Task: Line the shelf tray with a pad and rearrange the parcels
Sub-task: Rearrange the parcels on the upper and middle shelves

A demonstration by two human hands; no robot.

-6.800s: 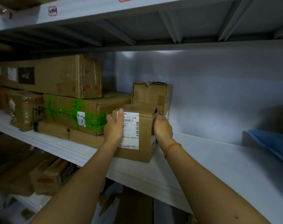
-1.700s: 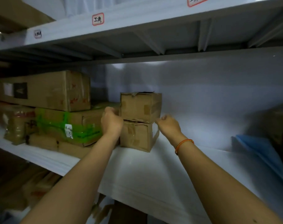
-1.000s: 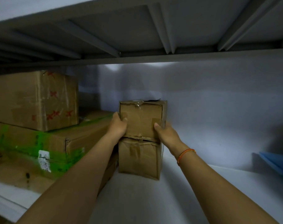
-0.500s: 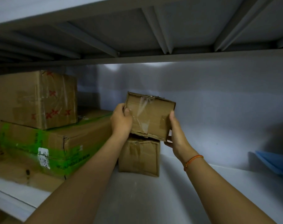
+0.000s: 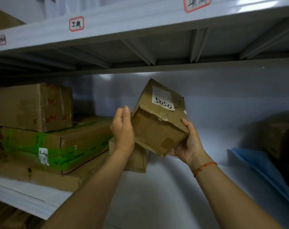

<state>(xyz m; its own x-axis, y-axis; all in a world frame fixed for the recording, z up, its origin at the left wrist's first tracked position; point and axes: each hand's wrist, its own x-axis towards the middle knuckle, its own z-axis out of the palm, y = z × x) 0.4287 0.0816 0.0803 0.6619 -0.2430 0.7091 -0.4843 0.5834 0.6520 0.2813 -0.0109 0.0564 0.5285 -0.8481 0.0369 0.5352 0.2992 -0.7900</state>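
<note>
I hold a small worn cardboard parcel [image 5: 158, 128] tilted in the air above the white shelf tray [image 5: 157, 195]. A white label reading "5050" sits on its upper face. My right hand [image 5: 188, 141] grips its lower right corner from beneath. My left hand [image 5: 123, 128] presses flat against its left side. A second small cardboard box [image 5: 137, 159] stands on the tray below, partly hidden behind my left wrist. The white pad covers the tray floor.
Stacked parcels fill the left: a box with red marks [image 5: 31, 106] atop a green-taped box [image 5: 58, 144] atop a flat carton [image 5: 41, 177]. A blue sheet [image 5: 262, 172] and a dark box [image 5: 280, 139] lie at right. The upper shelf [image 5: 140, 19] hangs overhead.
The upper small parcel has been lifted off the lower box and tipped back, so its labelled face now shows. My right hand moved under its corner.
</note>
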